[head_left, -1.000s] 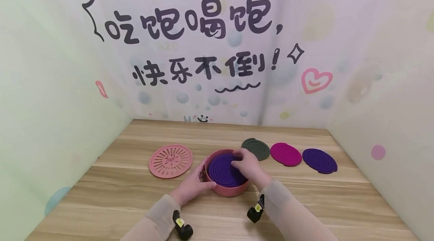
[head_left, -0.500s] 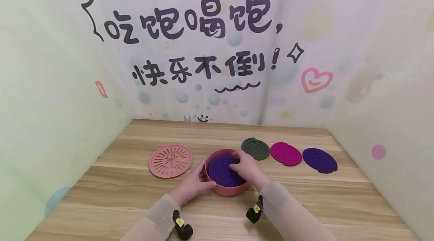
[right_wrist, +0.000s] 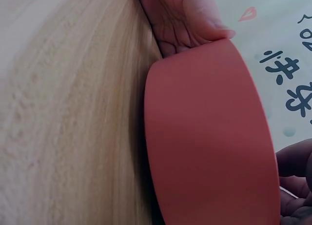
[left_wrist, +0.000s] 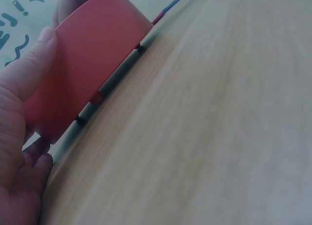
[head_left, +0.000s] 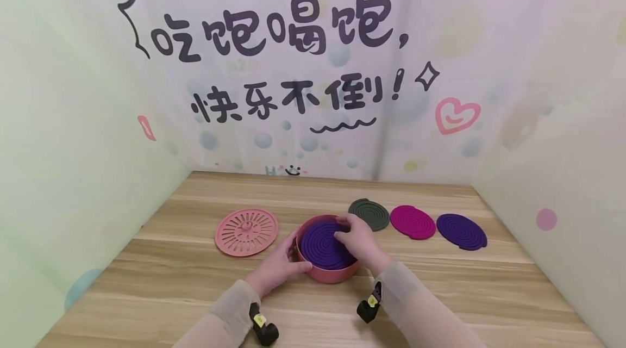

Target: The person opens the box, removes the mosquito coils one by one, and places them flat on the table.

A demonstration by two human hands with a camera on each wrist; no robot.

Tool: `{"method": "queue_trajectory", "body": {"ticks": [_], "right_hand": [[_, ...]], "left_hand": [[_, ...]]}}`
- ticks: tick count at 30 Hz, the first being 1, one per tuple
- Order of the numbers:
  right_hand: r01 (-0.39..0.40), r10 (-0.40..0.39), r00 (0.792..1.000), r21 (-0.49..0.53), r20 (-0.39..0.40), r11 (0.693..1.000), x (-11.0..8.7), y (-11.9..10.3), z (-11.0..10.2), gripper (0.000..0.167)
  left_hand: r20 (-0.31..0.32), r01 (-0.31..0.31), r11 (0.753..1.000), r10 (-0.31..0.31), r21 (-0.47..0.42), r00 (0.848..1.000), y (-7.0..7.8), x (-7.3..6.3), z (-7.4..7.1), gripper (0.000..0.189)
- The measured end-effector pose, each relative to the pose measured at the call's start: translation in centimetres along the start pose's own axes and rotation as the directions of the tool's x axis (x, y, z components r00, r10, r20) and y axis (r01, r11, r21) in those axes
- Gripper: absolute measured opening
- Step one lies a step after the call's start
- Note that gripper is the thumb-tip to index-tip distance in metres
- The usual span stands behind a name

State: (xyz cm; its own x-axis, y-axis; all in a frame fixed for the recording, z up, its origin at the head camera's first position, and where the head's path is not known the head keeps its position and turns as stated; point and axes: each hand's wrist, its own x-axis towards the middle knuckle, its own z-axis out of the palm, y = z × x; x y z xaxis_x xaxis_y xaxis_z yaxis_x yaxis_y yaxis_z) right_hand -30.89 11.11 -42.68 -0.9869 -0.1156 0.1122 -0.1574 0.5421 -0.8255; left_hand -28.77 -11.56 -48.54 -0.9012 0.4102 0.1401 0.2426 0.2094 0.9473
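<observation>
A round pink mosquito coil box (head_left: 333,275) stands on the table in front of me. My left hand (head_left: 276,269) grips its left side, the thumb on the near wall. Inside lies a purple mosquito coil (head_left: 320,247), almost filling the opening. Over the right rim reaches my right hand (head_left: 361,242), its thumb and fingers curled at the coil's right edge; its fingertips are partly hidden. In the left wrist view the box wall (left_wrist: 92,54) shows small feet beneath it. The right wrist view shows the box (right_wrist: 209,132) and curled right fingers (right_wrist: 295,161) beyond its rim.
A pink slotted lid (head_left: 246,232) lies to the left of the box. Behind and to the right, a dark green coil (head_left: 374,215), a magenta coil (head_left: 412,222) and another purple coil (head_left: 462,231) lie in a row. A printed curtain (head_left: 313,147) backs the table.
My right thumb has shifted slightly over the coil, leftward and then back to the right. The left hand, box, lid and other coils have stayed in place.
</observation>
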Motion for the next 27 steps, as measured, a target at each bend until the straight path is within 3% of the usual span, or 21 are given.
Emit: {"method": "queue_trajectory", "body": {"ticks": [12, 27], "right_hand": [[-0.046, 0.051, 0.999, 0.268, -0.011, 0.962, 0.49, 0.15, -0.61, 0.040], [-0.141, 0.133, 0.990, 0.374, 0.047, 0.917, 0.50, 0.23, -0.98, 0.042]], "left_hand": [[0.003, 0.007, 1.000, -0.007, 0.009, 1.000, 0.48, -0.04, -0.04, 0.102], [0.007, 0.023, 1.000, -0.023, -0.006, 1.000, 0.42, -0.04, -0.01, 0.101]]}}
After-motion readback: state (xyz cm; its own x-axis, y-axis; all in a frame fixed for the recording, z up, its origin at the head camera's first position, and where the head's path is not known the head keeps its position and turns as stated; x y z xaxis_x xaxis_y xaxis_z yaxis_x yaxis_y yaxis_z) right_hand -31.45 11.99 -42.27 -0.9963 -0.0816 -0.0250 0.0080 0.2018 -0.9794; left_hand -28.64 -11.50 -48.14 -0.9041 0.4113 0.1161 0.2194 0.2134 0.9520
